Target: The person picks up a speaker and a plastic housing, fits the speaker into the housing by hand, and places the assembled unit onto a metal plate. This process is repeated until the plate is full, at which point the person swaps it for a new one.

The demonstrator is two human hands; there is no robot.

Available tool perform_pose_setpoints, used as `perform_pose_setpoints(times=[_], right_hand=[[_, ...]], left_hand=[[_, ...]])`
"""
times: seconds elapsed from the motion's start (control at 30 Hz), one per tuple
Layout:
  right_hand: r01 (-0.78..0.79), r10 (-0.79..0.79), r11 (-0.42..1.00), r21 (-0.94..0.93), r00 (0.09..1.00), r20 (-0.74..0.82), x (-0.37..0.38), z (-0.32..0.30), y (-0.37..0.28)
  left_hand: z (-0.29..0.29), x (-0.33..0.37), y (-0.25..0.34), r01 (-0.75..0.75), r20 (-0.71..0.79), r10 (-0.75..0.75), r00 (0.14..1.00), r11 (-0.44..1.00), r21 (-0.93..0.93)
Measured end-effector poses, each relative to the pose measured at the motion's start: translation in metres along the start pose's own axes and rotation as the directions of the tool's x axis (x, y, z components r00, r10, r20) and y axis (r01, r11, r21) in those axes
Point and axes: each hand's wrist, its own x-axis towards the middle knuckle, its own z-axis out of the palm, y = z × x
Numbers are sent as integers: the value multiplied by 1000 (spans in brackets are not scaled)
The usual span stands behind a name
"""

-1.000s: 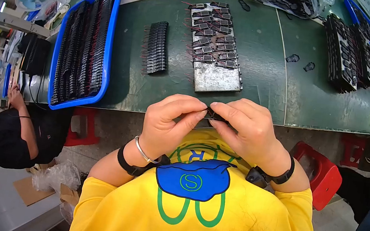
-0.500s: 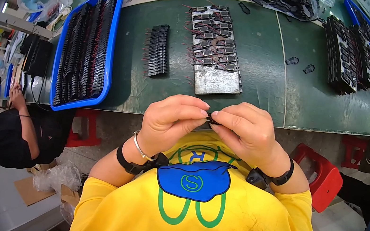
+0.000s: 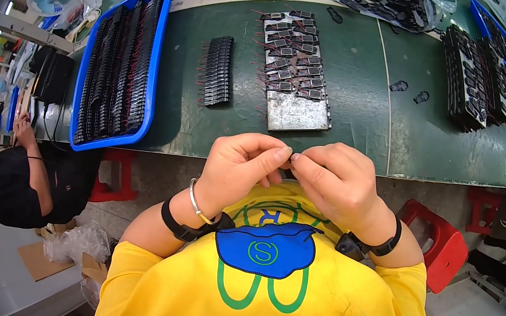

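Note:
My left hand (image 3: 243,171) and my right hand (image 3: 342,181) meet fingertip to fingertip at the table's near edge. Both are closed in a pinch around a small dark part, mostly hidden by the fingers. Just beyond them lies a metal plate (image 3: 298,120), its near end bare. On it sit two columns of small black modules (image 3: 280,87) with thin red wires. To the left of the plate, a tight row of black pieces (image 3: 217,71), also with red wires, rests on the green table.
At left stands a blue tray (image 3: 155,71) packed with rows of black parts. Stacked loaded plates (image 3: 464,78) stand at right, near two loose black pieces (image 3: 399,86). A plastic bag of black parts (image 3: 381,0) lies behind. A person (image 3: 9,167) sits at left; a red stool (image 3: 433,244) is at right.
My left fingers have shifted, the thumb now lying on top at the fingertips. My right fingers have curled in closer. The dark part shows less than before.

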Motion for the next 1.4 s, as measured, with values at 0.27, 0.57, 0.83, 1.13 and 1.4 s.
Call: perform_pose_setpoints(times=[0.27, 0.57, 0.83, 1.13, 1.4], right_hand=[[37, -37, 998, -41, 999, -9, -3, -3, 4], [38, -39, 999, -16, 997, -63, 0, -4, 11], [-10, 14, 998, 58, 997, -73, 10, 9, 7], [-48, 50, 997, 52, 997, -51, 10, 15, 5], [-48, 49, 999, 7, 998, -28, 4, 6, 4]], left_hand=[[0, 3, -1, -25, 34, 24, 999, 999, 37], [-9, 17, 3, 88, 182, -63, 981, 987, -133], [-23, 10, 10, 141, 79, -129, 988, 974, -178], [-24, 11, 4, 49, 71, -48, 996, 999, -13], [-20, 12, 7, 70, 86, -71, 994, 997, 18]])
